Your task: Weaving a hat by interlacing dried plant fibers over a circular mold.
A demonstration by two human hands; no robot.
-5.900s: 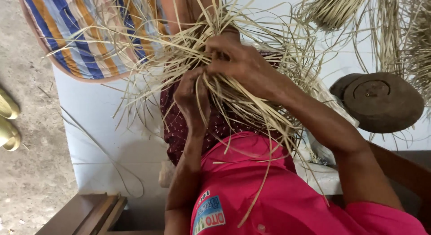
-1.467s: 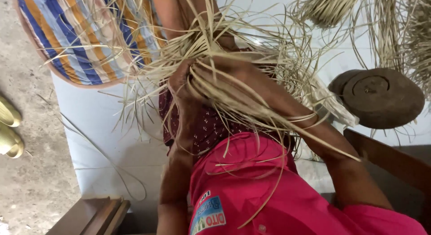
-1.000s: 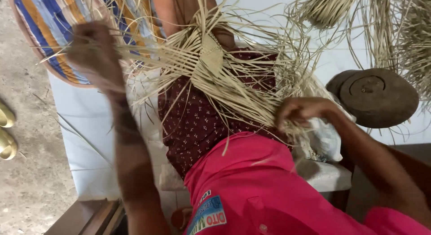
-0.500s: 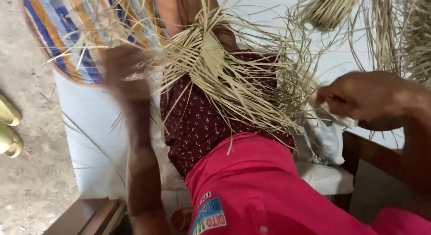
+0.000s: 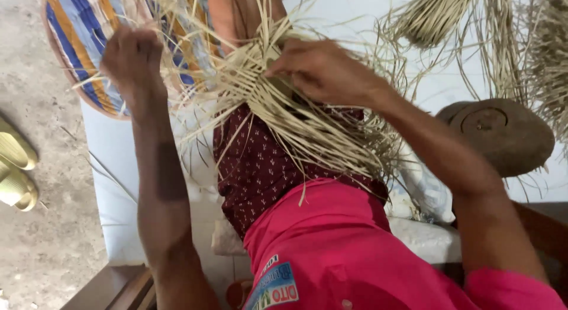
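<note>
A partly woven mat of pale straw strips [image 5: 278,103] lies across my lap, over a maroon patterned cloth [image 5: 260,174]. My right hand [image 5: 319,70] rests on the woven centre, fingers pinching strips there. My left hand [image 5: 133,55] is raised at the left, closed around loose strip ends that fan out from the weave. Long unwoven strips stick out on all sides.
A striped round woven mat [image 5: 89,43] lies at the upper left on a white sheet [image 5: 112,168]. A dark round stone-like object [image 5: 503,132] sits at the right. Bundles of dry straw [image 5: 438,20] hang at the top right. Yellow sandals [image 5: 15,168] are on the concrete floor at the left.
Both hands left the weave and swung outward, then came back: the right hand returned from the far right onto the woven centre, and the left hand rose to the loose strips at the left.
</note>
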